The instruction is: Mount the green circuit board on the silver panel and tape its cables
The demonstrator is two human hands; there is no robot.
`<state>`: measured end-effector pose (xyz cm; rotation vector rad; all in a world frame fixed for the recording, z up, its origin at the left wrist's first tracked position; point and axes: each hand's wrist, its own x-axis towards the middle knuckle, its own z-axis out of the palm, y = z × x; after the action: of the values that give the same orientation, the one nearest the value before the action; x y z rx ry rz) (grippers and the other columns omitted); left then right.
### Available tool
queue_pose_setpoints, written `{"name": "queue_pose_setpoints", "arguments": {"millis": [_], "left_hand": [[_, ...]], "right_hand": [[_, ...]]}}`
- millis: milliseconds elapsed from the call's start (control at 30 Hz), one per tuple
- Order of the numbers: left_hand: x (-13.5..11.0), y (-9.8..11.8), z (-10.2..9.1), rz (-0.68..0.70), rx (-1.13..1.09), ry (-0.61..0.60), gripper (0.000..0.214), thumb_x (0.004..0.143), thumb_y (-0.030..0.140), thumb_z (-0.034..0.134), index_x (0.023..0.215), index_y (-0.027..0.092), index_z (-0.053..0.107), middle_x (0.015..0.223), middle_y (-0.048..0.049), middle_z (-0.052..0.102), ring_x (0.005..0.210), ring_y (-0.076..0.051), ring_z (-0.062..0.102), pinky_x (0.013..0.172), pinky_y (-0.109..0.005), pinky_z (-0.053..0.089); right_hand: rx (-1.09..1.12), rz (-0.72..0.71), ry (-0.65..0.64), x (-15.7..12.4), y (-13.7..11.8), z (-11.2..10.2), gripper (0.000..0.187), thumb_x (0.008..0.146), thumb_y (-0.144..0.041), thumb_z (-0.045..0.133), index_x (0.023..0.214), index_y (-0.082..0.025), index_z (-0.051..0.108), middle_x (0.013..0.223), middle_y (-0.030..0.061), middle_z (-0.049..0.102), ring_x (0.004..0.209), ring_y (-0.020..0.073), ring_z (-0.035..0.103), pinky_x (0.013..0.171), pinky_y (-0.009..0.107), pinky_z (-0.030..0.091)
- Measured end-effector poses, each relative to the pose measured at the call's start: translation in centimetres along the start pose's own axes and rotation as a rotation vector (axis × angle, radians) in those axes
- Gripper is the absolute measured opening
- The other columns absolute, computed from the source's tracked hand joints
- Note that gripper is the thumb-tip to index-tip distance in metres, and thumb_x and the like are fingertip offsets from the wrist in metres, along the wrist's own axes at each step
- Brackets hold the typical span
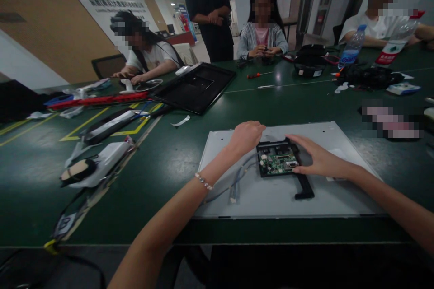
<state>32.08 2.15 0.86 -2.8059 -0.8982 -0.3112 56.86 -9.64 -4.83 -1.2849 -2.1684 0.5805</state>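
A green circuit board (278,162) sits in a black plastic bracket (304,188) on a flat pale-grey panel (271,203). My right hand (317,159) spans the bracket's right side, fingers at its far corner and thumb against the near part of the board's right edge. Just beyond the bracket's far left corner is my left hand (247,137), its fingers curled together; whatever they may pinch is hidden. Grey cables (242,170) run from the board's left side across the panel, passing near my left forearm.
A black monitor cover (200,86) lies beyond the panel. An orange-handled screwdriver (258,75) and a black case (309,61) are farther back. Bottles (353,47) stand at right. A power strip (105,162) and a black strap lie at left. Several people are around the table (162,158).
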Motion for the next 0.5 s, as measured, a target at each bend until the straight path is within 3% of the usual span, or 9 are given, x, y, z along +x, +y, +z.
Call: {"name": "queue_pose_setpoints", "arguments": {"millis": [300, 500], "left_hand": [[0.9, 2.7, 0.4, 0.039, -0.024, -0.049, 0.022, 0.094, 0.017, 0.049, 0.101, 0.014, 0.07, 0.087, -0.0093, 0.072, 0.083, -0.021, 0.067, 0.069, -0.029, 0.047], [2.1, 4.2, 1.3, 0.159, -0.027, -0.095, 0.017, 0.089, 0.012, 0.055, 0.086, 0.013, 0.072, 0.081, -0.0109, 0.072, 0.08, -0.023, 0.068, 0.07, -0.032, 0.047]], "right_hand": [[0.016, -0.01, 0.012, 0.2, -0.6, -0.2, 0.092, 0.08, -0.052, 0.071, 0.155, -0.034, 0.021, 0.154, 0.0105, 0.036, 0.14, 0.0361, 0.036, 0.114, 0.058, 0.031], [0.013, -0.022, 0.025, 0.3, -0.2, -0.1, 0.098, 0.078, -0.053, 0.07, 0.157, -0.033, 0.016, 0.155, 0.011, 0.036, 0.141, 0.0393, 0.035, 0.113, 0.063, 0.03]]}}
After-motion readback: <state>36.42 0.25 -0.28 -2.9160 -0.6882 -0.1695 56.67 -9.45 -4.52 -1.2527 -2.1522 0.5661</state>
